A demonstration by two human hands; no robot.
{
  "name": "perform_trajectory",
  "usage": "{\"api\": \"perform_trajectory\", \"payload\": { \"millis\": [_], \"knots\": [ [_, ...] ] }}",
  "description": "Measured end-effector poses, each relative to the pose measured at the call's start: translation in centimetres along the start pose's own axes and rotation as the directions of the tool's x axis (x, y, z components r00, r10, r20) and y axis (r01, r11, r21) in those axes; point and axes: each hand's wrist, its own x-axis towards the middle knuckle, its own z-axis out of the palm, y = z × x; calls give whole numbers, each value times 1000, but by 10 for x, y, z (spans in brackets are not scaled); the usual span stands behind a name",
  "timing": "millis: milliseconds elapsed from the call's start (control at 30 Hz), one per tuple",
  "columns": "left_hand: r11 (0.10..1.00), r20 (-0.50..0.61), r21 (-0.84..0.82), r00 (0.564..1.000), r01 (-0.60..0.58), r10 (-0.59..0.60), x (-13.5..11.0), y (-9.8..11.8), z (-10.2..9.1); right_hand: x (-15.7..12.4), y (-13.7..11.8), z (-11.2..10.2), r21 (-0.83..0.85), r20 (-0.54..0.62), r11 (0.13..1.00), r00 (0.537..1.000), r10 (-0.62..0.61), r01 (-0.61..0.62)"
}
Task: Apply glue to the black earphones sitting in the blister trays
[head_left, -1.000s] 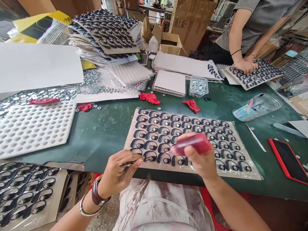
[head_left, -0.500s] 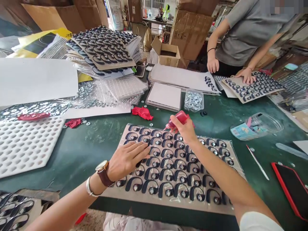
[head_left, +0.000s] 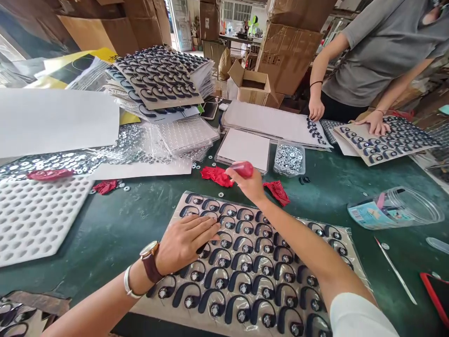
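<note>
A brown card sheet (head_left: 191, 320) lies in front of me, covered with rows of black hook-shaped pieces that carry shiny round centres, under clear film. My left hand (head_left: 185, 241) rests flat on its left part, fingers stretched out together and palm down. Beyond the sheet's far edge, my right hand (head_left: 249, 186) is closed around a small red squeeze bottle (head_left: 243, 169); its tip is blurred. Just behind that hand lies a crumpled red cloth (head_left: 216, 175), and another red cloth (head_left: 278, 192) is to its right.
A tub of metal washers (head_left: 289, 159), white cards (head_left: 243, 147) and a stack of hook sheets (head_left: 157, 79) stand farther back. On the left lies a white dimpled tray (head_left: 38, 220); on the right, a clear jar (head_left: 403, 208) and thin stick (head_left: 394, 269). A co-worker's hand (head_left: 375, 122) presses another sheet.
My right hand has moved up and left with the bottle, off the sheet's far edge towards the red cloth. My left hand stays on the sheet. The whole view has shifted slightly.
</note>
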Motion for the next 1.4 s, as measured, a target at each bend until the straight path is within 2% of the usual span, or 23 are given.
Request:
{"api": "perform_trajectory", "payload": {
  "millis": [100,167,333,533,867,967,1133,1267,1400],
  "knots": [
    [999,-34,-39,999,-36,35,5,1,3,-28,-9,-19,157,-8,986,998,59,-57],
    [997,-48,-61,998,-52,49,9,0,7,-46,-8,-25,203,-3,976,997,80,-77],
    [997,-9,-24,997,-80,80,18,-6,16,-69,12,-21,105,-42,994,998,35,-31],
    [997,-9,-20,997,-81,81,20,-8,20,-74,23,-14,-36,6,999,1000,-25,25],
    [998,-16,-25,998,-57,57,21,-4,21,-71,16,-12,-163,22,972,985,-168,170],
    [998,-21,-23,998,-55,55,22,-4,21,-71,15,-11,-206,28,943,965,-260,260],
    [998,-23,-40,998,-55,55,22,-5,20,-71,15,-13,-332,28,844,898,-438,422],
    [998,-16,-31,999,-48,48,21,-6,21,-72,15,-15,-382,44,799,873,-487,465],
    [998,-14,-53,999,-39,38,20,-7,21,-74,15,-16,-396,49,793,873,-486,463]
  ]
}}
